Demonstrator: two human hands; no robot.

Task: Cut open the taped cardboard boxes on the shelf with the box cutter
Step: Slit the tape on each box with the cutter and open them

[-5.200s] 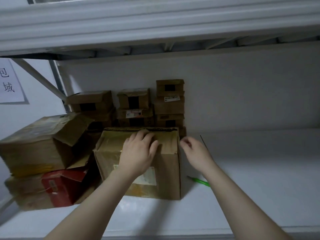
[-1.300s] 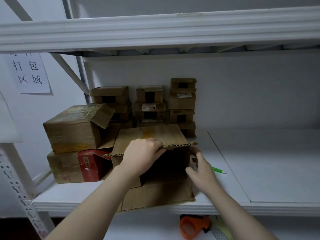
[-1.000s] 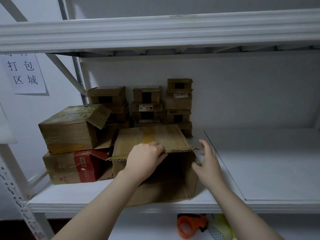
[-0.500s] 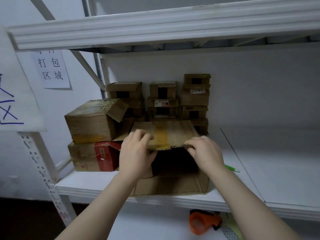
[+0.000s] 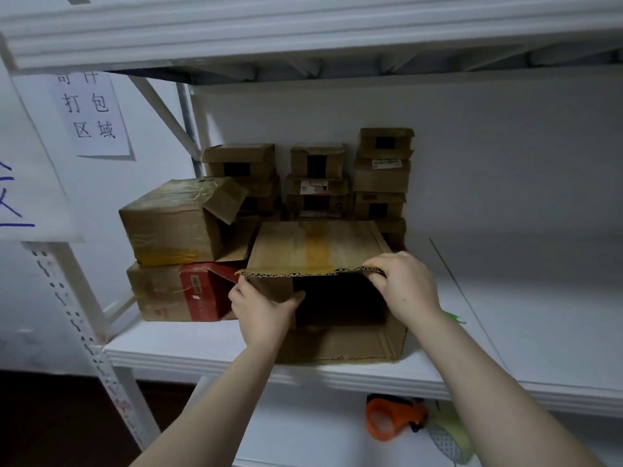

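Left hand (image 5: 264,310) dropped to side flap (image 5: 269,289) (right hand (image 5: 403,286) keeps top flap (image 5: 317,247)).

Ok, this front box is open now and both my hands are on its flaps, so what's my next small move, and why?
Probably let go with the right hand and reach for the green box cutter lying on the shelf just right of the open box. Its flaps are already spread and the inside looks dark, while the small boxes behind look closed.

White metal shelving (image 5: 209,357), pale wall (image 5: 505,156), paper sign (image 5: 92,112), dim light
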